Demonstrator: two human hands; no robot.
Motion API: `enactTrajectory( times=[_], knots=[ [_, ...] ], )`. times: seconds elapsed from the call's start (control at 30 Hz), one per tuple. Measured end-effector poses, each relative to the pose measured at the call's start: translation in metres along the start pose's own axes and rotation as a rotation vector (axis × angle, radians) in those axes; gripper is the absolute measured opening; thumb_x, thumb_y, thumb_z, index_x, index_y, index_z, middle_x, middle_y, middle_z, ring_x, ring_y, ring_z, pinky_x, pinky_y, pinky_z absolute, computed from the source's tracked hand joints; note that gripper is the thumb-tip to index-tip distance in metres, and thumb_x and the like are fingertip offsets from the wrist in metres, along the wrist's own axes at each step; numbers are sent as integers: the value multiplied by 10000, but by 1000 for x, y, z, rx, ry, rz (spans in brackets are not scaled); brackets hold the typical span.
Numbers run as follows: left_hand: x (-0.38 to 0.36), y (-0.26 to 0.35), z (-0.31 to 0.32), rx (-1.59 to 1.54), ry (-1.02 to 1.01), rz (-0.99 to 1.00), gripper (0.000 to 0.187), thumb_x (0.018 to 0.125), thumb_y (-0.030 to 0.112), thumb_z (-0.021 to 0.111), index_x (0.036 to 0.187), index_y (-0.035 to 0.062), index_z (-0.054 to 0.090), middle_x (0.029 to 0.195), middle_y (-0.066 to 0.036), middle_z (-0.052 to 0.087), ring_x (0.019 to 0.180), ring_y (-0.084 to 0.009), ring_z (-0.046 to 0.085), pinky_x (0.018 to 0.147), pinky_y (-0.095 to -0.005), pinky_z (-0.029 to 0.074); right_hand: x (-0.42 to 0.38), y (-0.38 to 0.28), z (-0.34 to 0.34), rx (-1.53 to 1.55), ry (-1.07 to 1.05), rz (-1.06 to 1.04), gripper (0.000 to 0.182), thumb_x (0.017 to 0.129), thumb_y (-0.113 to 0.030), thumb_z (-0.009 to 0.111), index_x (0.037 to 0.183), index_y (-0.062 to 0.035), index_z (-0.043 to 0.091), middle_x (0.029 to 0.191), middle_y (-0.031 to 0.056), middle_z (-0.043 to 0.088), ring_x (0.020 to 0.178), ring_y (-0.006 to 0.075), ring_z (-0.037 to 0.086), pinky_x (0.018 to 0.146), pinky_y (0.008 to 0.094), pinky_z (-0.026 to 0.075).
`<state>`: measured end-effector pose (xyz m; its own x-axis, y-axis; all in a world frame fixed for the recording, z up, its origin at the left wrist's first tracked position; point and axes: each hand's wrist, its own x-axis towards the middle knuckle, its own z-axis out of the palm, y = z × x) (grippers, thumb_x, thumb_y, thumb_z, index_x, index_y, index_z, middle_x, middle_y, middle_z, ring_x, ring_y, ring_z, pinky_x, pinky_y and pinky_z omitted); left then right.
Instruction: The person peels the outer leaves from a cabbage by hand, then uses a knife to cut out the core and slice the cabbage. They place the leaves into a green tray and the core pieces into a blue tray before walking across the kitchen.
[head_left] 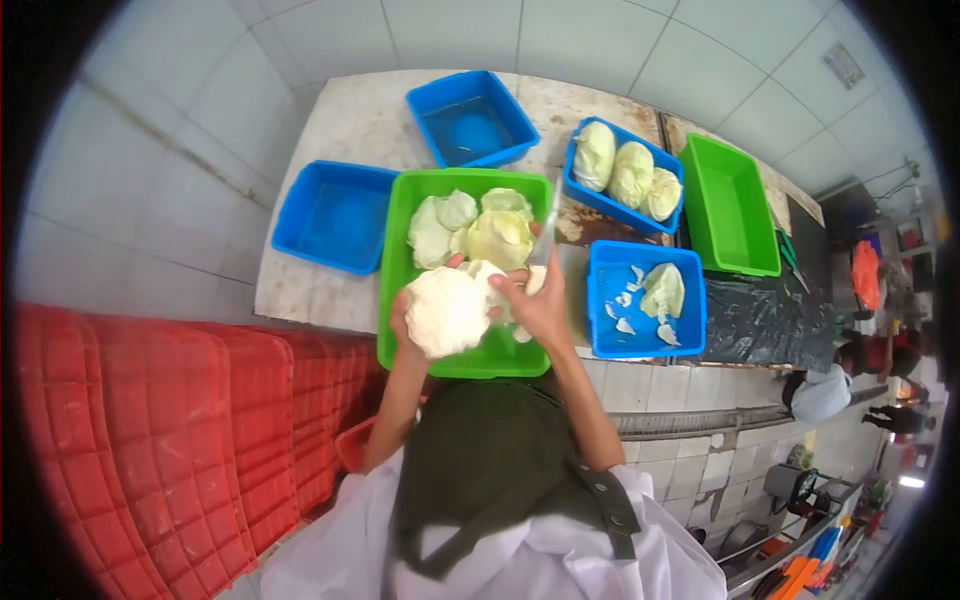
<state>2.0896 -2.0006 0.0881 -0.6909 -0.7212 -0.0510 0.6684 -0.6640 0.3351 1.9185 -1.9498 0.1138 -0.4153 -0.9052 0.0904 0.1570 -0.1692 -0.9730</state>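
Note:
My left hand (pixel 404 328) is wrapped round a pale cabbage (pixel 447 312), holding it over the near part of a green tray (pixel 395 225). In my right hand (pixel 541 308) is a knife (pixel 547 228), its blade pointing up and away from me. The right thumb presses at the side of the cabbage, where a piece of leaf stands out. Loose cabbage leaves (pixel 500 238) lie in the far half of the tray, and a small pale piece sits below my right hand.
Two blue trays (pixel 335 218) stand behind and left. At right, one blue tray (pixel 622 212) holds wrapped-looking cabbages (pixel 631 175); another (pixel 600 300) holds a cabbage piece (pixel 662 292) and scraps. Beyond are a green tray (pixel 730 205) and green-handled scissors (pixel 791 258). Red crates (pixel 180 430) stand left.

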Motion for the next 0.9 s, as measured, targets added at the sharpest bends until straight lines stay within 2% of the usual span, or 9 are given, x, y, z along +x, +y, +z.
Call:
enactTrajectory(
  times=[0.1,0.23,0.33,0.4,0.43,0.63,0.73,0.83,0.9],
  knots=[
    [12,-1,-7,-64,-314,-229,991,804,629,588,1539,78,217,1544,-282,238,1393,-482,291,1064,-696,307,-12,-14,-39,121,218,154,748,841,-80,749,1459,-126,331,935,45,631,544,53,540,364,211,368],
    [18,-15,-25,-554,-330,-365,902,822,628,576,1549,241,208,1595,-219,92,1309,-619,301,762,-640,570,-26,-41,-113,73,502,59,701,859,-172,754,1435,-110,360,722,-32,508,442,14,392,345,202,285],
    [25,-20,-23,-628,-326,-382,863,827,621,584,1528,231,266,1580,-223,162,1376,-594,178,801,-677,543,-38,-22,-200,-18,600,25,766,840,-188,776,1446,-67,323,769,8,577,528,67,528,416,213,404],
    [31,-23,-18,-536,-303,-361,855,826,619,579,1522,223,279,1568,-220,202,1363,-594,218,809,-673,540,-50,1,-240,-1302,885,40,882,807,-186,806,1464,-7,245,970,109,642,723,168,658,593,275,540],
    [35,-24,-14,-442,-287,-335,848,824,617,575,1515,216,292,1555,-217,242,1350,-593,258,818,-670,537,-57,3,-243,-1304,892,37,882,807,-186,806,1464,-7,245,970,109,642,723,168,658,593,275,540],
    [47,-49,6,-120,-252,-309,838,822,589,598,1495,180,312,1492,-239,344,1283,-606,364,836,-685,518,-59,-35,-122,-266,261,41,1244,604,-155,937,1533,-64,115,1416,172,420,1183,262,566,903,371,509],
    [47,-66,14,-218,-179,-342,734,878,597,518,1467,185,376,1465,-187,418,1287,-450,460,966,-637,448,-56,-38,-68,33,9,-53,1344,572,-176,953,1542,-69,30,1495,184,313,1283,282,495,985,397,469],
    [37,-74,38,-169,7,-368,703,928,605,461,1469,165,368,1466,-147,426,1293,-350,484,1009,-597,424,-50,-18,-70,-534,61,-263,1385,560,-171,957,1542,-74,-14,1515,186,268,1301,305,477,1014,421,463],
    [29,-77,46,-21,26,-416,697,949,613,430,1471,156,360,1470,-123,423,1291,-305,492,1025,-572,414,-52,-24,-66,-36,141,-202,1352,564,-183,952,1542,-54,26,1515,178,264,1333,304,439,1050,427,440]
  ],
)
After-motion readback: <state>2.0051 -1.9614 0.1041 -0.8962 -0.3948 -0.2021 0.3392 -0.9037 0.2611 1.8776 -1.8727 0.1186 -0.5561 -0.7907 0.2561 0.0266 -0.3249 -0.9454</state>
